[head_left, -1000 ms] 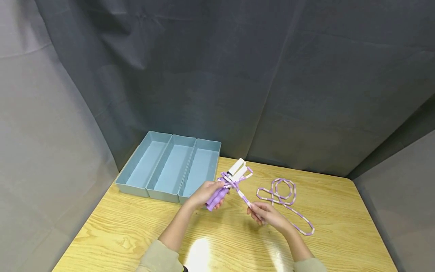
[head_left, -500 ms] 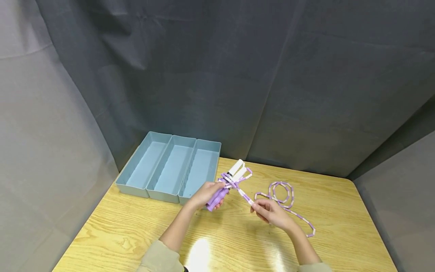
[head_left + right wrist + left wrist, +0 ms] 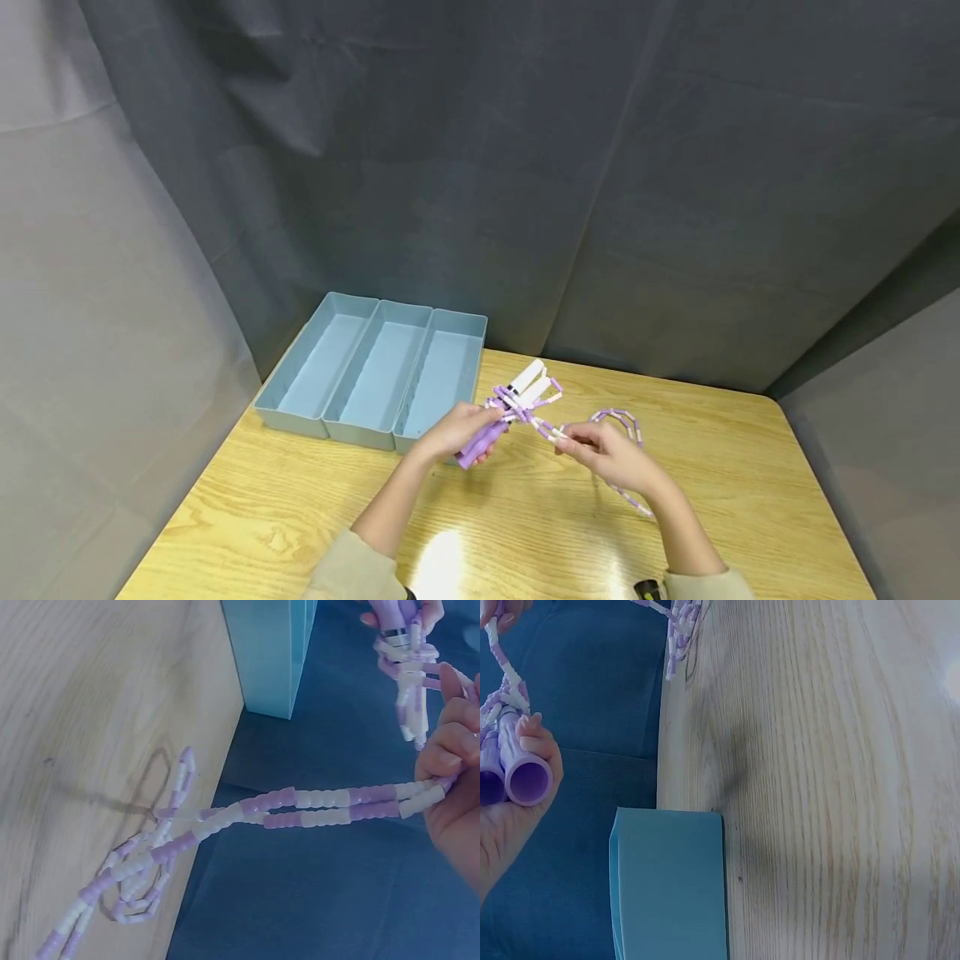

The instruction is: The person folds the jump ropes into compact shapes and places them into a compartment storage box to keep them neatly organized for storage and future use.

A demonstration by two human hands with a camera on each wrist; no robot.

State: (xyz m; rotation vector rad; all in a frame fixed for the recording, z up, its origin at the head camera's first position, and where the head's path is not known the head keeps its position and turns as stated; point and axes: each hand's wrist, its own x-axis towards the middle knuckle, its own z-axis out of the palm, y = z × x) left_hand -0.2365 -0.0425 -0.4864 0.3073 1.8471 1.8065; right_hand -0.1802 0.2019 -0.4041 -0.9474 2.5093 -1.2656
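Head view: above a wooden table (image 3: pixel 300 533), the left hand (image 3: pixel 457 429) grips both purple handles (image 3: pixel 480 440) of a beaded skipping rope (image 3: pixel 626 421), steadying them while the right hand (image 3: pixel 607 454) pinches the rope close by, beside a blue three-part tray (image 3: pixel 375 371). Left wrist view: curled fingers (image 3: pixel 536 742) wrap the hollow handle ends. Right wrist view: fingers (image 3: pixel 450 746) pinch a doubled strand, the rest trailing onto the table
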